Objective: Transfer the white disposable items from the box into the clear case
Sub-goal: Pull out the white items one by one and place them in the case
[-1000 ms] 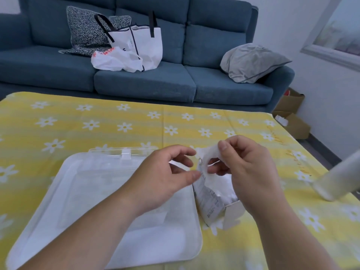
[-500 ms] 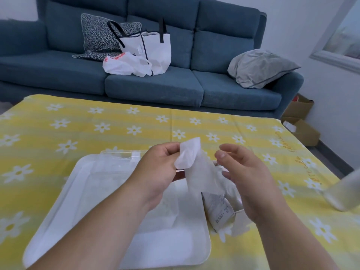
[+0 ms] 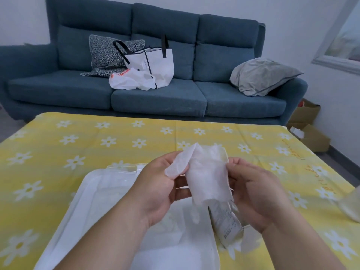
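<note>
Your left hand [image 3: 159, 190] pinches the folded upper corner of a thin, soft, translucent white sheet [image 3: 208, 178], and your right hand [image 3: 257, 199] grips its right edge, so it hangs spread above the box [image 3: 228, 225]. The printed cardboard box stands just beside the shallow, round-cornered clear plastic case [image 3: 83, 191] on the daisy-print cloth [image 3: 78, 145].

Hands: two, left hand [image 3: 161, 191] and right hand [image 3: 259, 197]
Sheets: one white sheet [image 3: 206, 178] (thin, between both hands)
Packaging: one box [image 3: 227, 225]
Storage: one clear case [image 3: 64, 221]
Seating: one sofa [image 3: 155, 98]
Cushions: two, patterned cushion [image 3: 105, 55] and grey cushion [image 3: 261, 75]
Bags: two, tote bag [image 3: 157, 63] and plastic bag [image 3: 130, 81]
Floor cartons: two, rear carton [image 3: 307, 112] and front carton [image 3: 315, 138]
</note>
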Demonstrator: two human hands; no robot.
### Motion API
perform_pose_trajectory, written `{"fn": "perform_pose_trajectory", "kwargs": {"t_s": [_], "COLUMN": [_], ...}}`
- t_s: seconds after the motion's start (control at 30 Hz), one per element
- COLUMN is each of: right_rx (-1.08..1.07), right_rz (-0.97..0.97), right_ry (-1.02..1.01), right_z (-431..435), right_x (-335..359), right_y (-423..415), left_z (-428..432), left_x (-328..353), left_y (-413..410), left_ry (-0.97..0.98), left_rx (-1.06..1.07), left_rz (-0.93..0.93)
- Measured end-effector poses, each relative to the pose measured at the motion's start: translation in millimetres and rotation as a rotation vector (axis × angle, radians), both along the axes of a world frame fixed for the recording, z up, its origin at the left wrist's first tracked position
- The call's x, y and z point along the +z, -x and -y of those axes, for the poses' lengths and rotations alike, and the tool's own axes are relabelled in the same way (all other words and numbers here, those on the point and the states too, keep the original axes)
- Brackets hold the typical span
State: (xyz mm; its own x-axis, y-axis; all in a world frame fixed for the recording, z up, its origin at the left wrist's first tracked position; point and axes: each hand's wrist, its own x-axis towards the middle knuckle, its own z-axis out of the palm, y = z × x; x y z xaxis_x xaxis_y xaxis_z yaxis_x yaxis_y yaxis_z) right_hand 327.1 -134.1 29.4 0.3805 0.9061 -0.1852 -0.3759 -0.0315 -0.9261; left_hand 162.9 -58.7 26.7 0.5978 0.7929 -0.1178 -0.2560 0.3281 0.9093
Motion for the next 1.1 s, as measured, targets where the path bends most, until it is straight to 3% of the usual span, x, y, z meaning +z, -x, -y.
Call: {"fn": "perform_pose_trajectory", "kwargs": {"t_s": [0.23, 0.43, 0.53, 0.6, 0.67, 0.77, 0.93, 1.1], "right_rx": [-0.155, -0.193, -0.156, -0.067, 0.014, 0.077, 0.087, -0.032], "right_rz": [0.086, 0.122, 0.127, 0.172, 0.26, 0.406, 0.377, 0.161], "right_ry": [-0.098, -0.179, -0.201, -0.207, -0.2, -0.21, -0.216, -0.235], "right_z": [-7.6, -6.5, -2.8, 0.3, 1.2, -0.3, -3.0, -4.0], "right_x": [-4.0, 4.1, 13.4, 18.9, 21.5, 22.5, 19.7, 16.8], "right_y": [7.6, 15.1, 14.4, 14.7, 15.3, 18.2, 16.7, 8.5], "left_z": [7.1, -2.8, -8.6, -12.6, -13.2, -7.7, -0.8, -2.5], "left_x": [-12.7, -13.1, -16.4, -16.5, -9.8, 0.0, -0.7, 0.4], "left_y": [26.2, 35.0, 36.0, 35.6, 32.2, 23.4, 12.0, 11.9], "left_ry": [-0.003, -0.174, -0.24, -0.274, -0.233, -0.199, -0.216, -0.172], "left_rx": [-0.002, -0.055, -0.059, 0.053, 0.129, -0.041, -0.238, -0.16], "left_rz": [-0.181, -0.356, -0.473, -0.526, -0.388, -0.128, -0.149, -0.132]}}
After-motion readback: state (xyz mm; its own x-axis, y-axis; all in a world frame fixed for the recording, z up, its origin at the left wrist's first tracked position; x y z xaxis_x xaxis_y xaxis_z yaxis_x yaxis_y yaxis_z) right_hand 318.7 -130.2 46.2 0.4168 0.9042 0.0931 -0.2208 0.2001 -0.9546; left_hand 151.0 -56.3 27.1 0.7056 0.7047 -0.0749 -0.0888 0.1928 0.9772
